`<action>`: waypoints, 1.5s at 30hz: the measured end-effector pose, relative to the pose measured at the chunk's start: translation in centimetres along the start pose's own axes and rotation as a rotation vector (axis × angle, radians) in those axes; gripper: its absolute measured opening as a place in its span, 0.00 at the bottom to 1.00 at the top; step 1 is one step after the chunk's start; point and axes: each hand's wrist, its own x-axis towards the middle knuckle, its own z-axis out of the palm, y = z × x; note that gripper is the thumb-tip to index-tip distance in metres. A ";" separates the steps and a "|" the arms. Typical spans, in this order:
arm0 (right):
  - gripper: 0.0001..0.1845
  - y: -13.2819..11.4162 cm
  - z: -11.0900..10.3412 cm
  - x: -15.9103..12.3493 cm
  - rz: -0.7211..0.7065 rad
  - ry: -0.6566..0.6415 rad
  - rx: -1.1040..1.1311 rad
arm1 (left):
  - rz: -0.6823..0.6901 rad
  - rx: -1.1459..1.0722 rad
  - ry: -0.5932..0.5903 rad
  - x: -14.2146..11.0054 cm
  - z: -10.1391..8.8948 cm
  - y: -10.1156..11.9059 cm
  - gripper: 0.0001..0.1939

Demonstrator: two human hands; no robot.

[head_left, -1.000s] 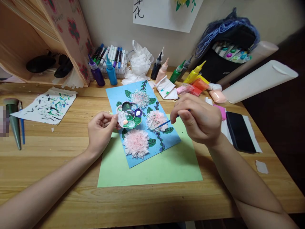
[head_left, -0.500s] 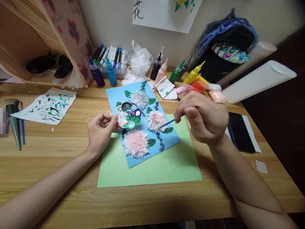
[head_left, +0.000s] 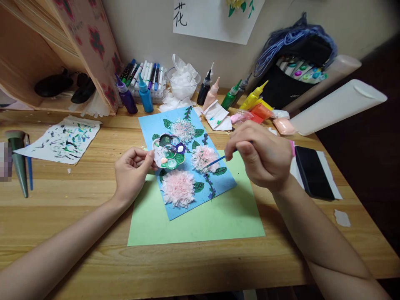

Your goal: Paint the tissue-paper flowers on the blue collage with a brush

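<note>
My left hand (head_left: 134,168) pinches the edge of a flower-shaped paint palette (head_left: 169,151) with green, white, purple and peach paint in its wells. The palette is held over a blue card (head_left: 184,214) that bears paper flowers and painted green leaves. In my right hand (head_left: 261,154) is a thin blue paintbrush (head_left: 220,158). Its tip meets the right-hand pink and white flower (head_left: 204,158), which has dark flecks. Below the palette is a fuller pink flower (head_left: 178,188), and a white-flecked flower (head_left: 183,130) is at the top. Beneath the card lies a green sheet (head_left: 200,229).
Paint bottles (head_left: 146,96) and a box of markers (head_left: 146,77) line the wall, beside a bowl of tissue (head_left: 184,79). A paint-stained tissue (head_left: 64,139) and a makeup brush (head_left: 18,166) lie left. A phone (head_left: 313,173) and a white tube (head_left: 340,106) are right.
My right hand has shifted slightly left, and the brush tip has moved a little left across the same flower. My left hand and the palette stay in place.
</note>
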 end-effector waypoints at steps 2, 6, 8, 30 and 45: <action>0.12 0.0 0.1 0.0 -0.017 -0.030 -0.004 | -0.006 0.001 -0.001 0.0 0.0 0.1 0.10; 0.13 0.0 0.2 0.0 -0.022 0.010 -0.010 | -0.001 0.000 0.004 0.0 0.1 0.1 0.09; 0.13 0.0 0.1 0.0 -0.014 0.026 -0.005 | 0.002 -0.008 0.002 0.1 0.2 0.0 0.09; 0.14 -1.3 1.0 -0.2 -0.056 0.163 0.047 | -0.002 -0.017 -0.018 0.0 0.1 0.0 0.09; 0.16 -0.6 0.9 -0.5 -0.026 0.302 -0.007 | 0.001 0.003 0.004 0.1 0.0 -0.2 0.10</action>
